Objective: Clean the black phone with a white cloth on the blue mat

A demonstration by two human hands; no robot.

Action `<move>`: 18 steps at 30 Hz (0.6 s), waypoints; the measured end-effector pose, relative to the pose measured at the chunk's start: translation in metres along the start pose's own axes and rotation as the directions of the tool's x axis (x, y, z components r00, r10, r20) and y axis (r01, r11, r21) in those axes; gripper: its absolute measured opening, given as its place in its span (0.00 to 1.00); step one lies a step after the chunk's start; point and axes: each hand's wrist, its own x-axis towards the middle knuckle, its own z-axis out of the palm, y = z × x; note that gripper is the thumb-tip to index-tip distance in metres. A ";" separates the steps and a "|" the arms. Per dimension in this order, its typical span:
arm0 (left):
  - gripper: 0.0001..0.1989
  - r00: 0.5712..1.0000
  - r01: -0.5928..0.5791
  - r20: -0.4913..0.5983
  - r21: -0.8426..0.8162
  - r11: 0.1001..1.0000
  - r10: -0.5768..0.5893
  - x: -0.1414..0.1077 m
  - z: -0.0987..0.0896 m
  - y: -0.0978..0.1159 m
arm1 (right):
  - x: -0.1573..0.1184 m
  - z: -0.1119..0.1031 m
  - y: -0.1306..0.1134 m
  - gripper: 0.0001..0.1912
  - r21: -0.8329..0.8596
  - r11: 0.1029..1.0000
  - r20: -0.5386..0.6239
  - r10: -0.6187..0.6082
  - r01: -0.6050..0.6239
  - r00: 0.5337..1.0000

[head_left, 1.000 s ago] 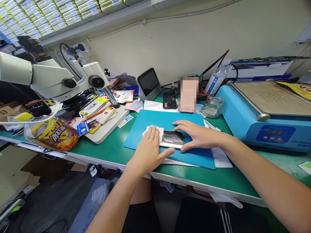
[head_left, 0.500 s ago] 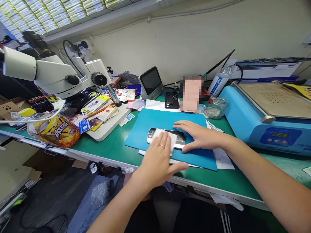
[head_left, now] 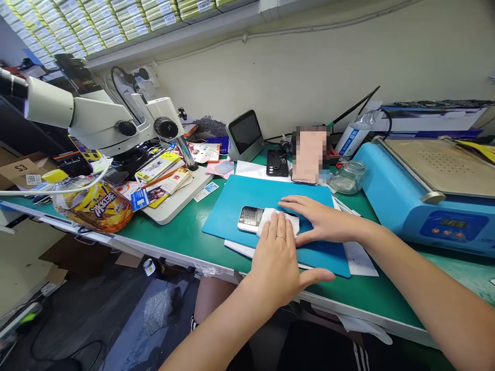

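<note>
A smartphone (head_left: 248, 219) with a dark, reflective screen lies flat on a blue mat (head_left: 247, 191). My left hand (head_left: 275, 257), with a ring on one finger, presses a white wipe (head_left: 293, 222) onto the phone's right part. Its fingers are stretched flat over the wipe and the thumb sticks out to the right. My right hand (head_left: 320, 219) is at the phone's right end, thumb and fingers apart, one on each side of it. The wipe and my hands hide that end, so I cannot tell whether the right hand touches the phone.
A microscope (head_left: 100, 123) and a bottle of tea (head_left: 95, 206) stand left. Behind the mat are a smart display (head_left: 244, 135), a black phone (head_left: 277, 163), and a glass jar (head_left: 348, 176). A blue heating machine (head_left: 410, 196) is right. The green table's front edge (head_left: 170, 253) is near me.
My left hand and the wipe have slid right along the phone, uncovering its left part. My right hand stays at the right end. The view has shifted slightly.
</note>
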 end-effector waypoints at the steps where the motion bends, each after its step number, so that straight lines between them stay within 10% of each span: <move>1: 0.59 1.000 -0.013 0.002 -0.011 1.000 0.013 -0.004 0.000 -0.002 | 0.000 0.000 0.000 0.56 -0.004 1.000 -0.001 -0.001 0.001 1.000; 11: 0.50 0.995 0.026 0.098 -0.022 0.999 -0.024 -0.016 -0.016 -0.065 | -0.002 -0.002 -0.003 0.57 -0.007 1.000 -0.005 0.002 -0.003 1.000; 18: 0.56 0.999 0.042 0.023 -0.025 0.999 -0.041 0.007 -0.006 -0.024 | -0.001 0.001 0.004 0.55 -0.024 0.999 -0.011 -0.032 0.031 0.999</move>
